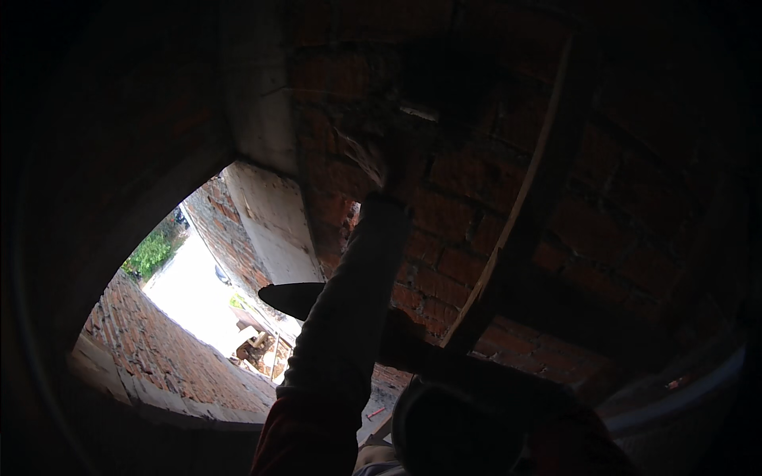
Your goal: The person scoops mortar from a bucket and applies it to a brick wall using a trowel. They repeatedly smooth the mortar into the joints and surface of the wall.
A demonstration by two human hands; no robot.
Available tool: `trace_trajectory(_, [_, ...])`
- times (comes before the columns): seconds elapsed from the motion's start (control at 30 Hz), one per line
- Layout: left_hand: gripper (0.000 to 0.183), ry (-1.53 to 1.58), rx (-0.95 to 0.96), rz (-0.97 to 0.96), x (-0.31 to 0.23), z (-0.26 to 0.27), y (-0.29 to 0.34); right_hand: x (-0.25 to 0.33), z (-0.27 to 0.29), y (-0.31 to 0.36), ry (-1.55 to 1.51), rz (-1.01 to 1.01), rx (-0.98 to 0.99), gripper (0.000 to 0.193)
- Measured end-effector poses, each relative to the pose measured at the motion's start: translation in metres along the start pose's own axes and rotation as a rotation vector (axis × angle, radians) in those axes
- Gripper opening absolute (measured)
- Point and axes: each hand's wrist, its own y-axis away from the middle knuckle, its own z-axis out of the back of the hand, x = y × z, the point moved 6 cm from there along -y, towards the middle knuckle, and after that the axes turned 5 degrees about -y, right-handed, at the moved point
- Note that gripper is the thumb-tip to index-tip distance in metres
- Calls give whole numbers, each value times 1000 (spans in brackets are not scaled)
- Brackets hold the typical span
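Observation:
My left arm reaches up in front of a dark brick wall (444, 206). At its end my left hand (371, 157) is against or close to the bricks, its fingers lost in shadow. Lower down, my right hand (403, 341) comes in from the right behind the left forearm, closed and almost black. A dark, rounded trowel blade (292, 299) sticks out on the forearm's other side, in line with this hand. The forearm covers the trowel's handle.
A long wooden strip (514, 214) slants along the wall. To the left, a bright opening (194, 289) shows brick walls, green leaves (151, 254) and rubble (262, 349) outside. A pale board (270, 210) edges it. Below lies a small red tool (375, 414). A dark rounded shape (456, 428) stands nearby.

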Motion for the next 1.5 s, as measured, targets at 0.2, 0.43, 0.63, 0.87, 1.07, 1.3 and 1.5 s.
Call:
trace_trajectory(0.2, [41,98,115,-59,16,-17,-7,50,42,-11,396,209,29,17])
trace_trajectory(0.43, [37,-199,162,-497,10,-13,24,57,52,-2,77,-112,238,18])
trace_trajectory(0.63, [42,-90,87,-491,1,-12,27,60,67,17,139,-100,317,36])
trace_trajectory(0.87, [43,-110,204,-596,5,-16,25,77,94,19,248,-127,359,27])
trace_trajectory(1.07, [88,-578,173,-400,31,-27,-7,91,143,38,275,-81,133,19])
trace_trajectory(1.3, [33,-190,462,-479,-30,106,-37,88,240,73,526,-166,207,22])
trace_trajectory(1.5, [29,-238,642,104,4,223,106,76,338,185,57,-609,35,17])
